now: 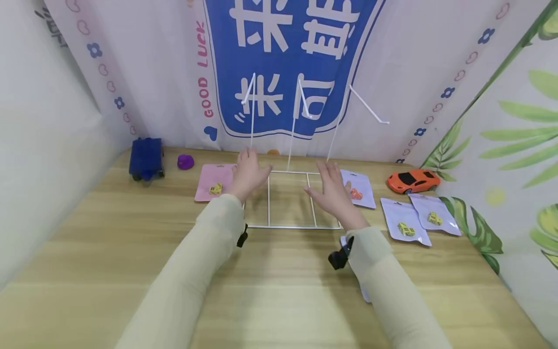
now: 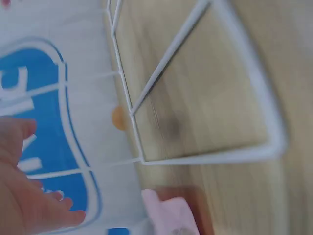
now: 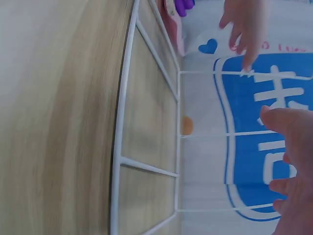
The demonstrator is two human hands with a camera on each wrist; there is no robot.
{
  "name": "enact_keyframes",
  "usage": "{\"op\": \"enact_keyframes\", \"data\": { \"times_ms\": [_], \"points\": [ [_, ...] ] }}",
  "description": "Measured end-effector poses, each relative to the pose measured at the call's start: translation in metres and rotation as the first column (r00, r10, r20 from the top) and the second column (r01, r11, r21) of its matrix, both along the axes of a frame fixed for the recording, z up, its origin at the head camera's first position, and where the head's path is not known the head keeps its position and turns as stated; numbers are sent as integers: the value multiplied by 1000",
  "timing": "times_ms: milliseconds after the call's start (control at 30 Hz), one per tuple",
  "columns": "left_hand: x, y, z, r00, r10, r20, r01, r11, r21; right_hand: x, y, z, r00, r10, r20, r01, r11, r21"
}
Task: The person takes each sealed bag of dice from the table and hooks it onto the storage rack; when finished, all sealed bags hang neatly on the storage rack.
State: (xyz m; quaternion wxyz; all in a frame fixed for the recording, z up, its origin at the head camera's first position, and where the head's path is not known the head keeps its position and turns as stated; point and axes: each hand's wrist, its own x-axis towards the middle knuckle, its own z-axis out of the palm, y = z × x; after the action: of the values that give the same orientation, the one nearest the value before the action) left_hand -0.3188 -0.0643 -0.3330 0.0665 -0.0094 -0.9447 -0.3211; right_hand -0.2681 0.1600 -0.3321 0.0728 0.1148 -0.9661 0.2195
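Note:
A white wire rack [image 1: 291, 227] lies with its base frame flat on the table, and thin uprights rise at its back to arms bent toward me. My left hand [image 1: 249, 174] hovers over the left side of the base with its fingers stretched out. On the other side my right hand [image 1: 333, 191], fingers and thumb spread, hangs over the right end of the frame. Neither hand holds anything. A pink zip pouch [image 1: 205, 184] with a yellow piece lies left of my left hand. Partly behind my right hand is a lavender pouch [image 1: 366, 191] with an orange piece.
Two lavender pouches [image 1: 394, 218] with yellow pieces overlap at the right, below an orange toy car [image 1: 414, 181]. Another pouch [image 1: 365, 293] is mostly hidden under my right forearm. At the back left stand a dark blue toy cart [image 1: 146, 157] and a purple toy hat [image 1: 185, 162].

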Motion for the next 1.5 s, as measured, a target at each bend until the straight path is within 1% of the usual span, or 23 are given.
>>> {"op": "enact_keyframes", "data": {
  "times_ms": [67, 167, 233, 267, 333, 400, 467, 533, 600, 667, 700, 800, 867, 933, 967, 1067, 1133, 1233, 1333, 1433, 1467, 1500],
  "points": [
    [-15, 0, -3, 998, 60, -15, -58, 994, 93, 8, 8, 1, 999, 30, -31, -30, 1000, 6],
    [-36, -2, -8, 990, 138, -24, -130, 968, 213, 23, 19, 3, 993, 90, -74, -89, 996, 19],
    [-49, -4, -11, 985, 171, -36, -156, 953, 258, 34, 25, 6, 989, 124, -85, -122, 992, 30],
    [-54, -5, -12, 984, 173, -43, -155, 950, 271, 38, 27, 7, 987, 135, -81, -133, 990, 36],
    [-64, -6, -12, 983, 170, -68, -146, 952, 270, 43, 31, 10, 988, 139, -61, -136, 989, 52],
    [-73, -8, -12, 982, 162, -102, -133, 960, 245, 45, 33, 11, 989, 138, -44, -135, 989, 66],
    [-79, -9, -11, 980, 153, -127, -125, 971, 202, 44, 36, 11, 991, 131, -24, -129, 989, 72],
    [-82, -9, -12, 979, 144, -141, -124, 982, 141, 43, 39, 10, 992, 126, -7, -125, 990, 66],
    [-84, -12, -12, 979, 141, -148, -130, 988, 81, 38, 42, 7, 993, 119, 18, -120, 992, 42],
    [-86, -15, -12, 980, 142, -143, -138, 990, 35, 27, 47, 3, 994, 103, 45, -103, 995, 8],
    [-87, -16, -12, 980, 141, -143, -140, 990, 18, 21, 51, 1, 994, 83, 68, -83, 996, -12],
    [-91, -20, -13, 980, 135, -145, -138, 990, -13, -5, 67, -5, 992, 0, 127, 4, 999, -32],
    [-93, -20, -14, 982, 119, -147, -123, 992, -14, -21, 79, -9, 981, -78, 178, 81, 997, -11],
    [-95, -20, -16, 985, 100, -141, -102, 995, -5, -35, 89, -13, 965, -150, 217, 145, 989, 37],
    [-96, -19, -17, 986, 91, -136, -92, 996, 1, -41, 93, -14, 952, -187, 244, 178, 982, 56],
    [-95, -19, -15, 989, 79, -127, -77, 997, 20, -55, 101, -20, 922, -265, 282, 238, 963, 126],
    [-93, -20, -14, 989, 75, -125, -72, 997, 25, -62, 103, -25, 901, -311, 303, 277, 949, 152],
    [-92, -22, -13, 990, 71, -126, -68, 997, 23, -68, 103, -32, 866, -374, 332, 328, 926, 186],
    [-92, -22, -14, 991, 61, -121, -59, 998, 17, -71, 104, -39, 826, -415, 382, 361, 909, 207],
    [-93, -21, -14, 991, 54, -119, -53, 998, 14, -73, 107, -42, 799, -437, 413, 370, 899, 234],
    [-94, -21, -14, 991, 55, -124, -54, 998, 11, -73, 107, -42, 792, -444, 419, 379, 896, 232],
    [-95, -20, -14, 991, 53, -127, -52, 999, 9, -74, 108, -42, 791, -449, 415, 387, 893, 228]
  ]
}}
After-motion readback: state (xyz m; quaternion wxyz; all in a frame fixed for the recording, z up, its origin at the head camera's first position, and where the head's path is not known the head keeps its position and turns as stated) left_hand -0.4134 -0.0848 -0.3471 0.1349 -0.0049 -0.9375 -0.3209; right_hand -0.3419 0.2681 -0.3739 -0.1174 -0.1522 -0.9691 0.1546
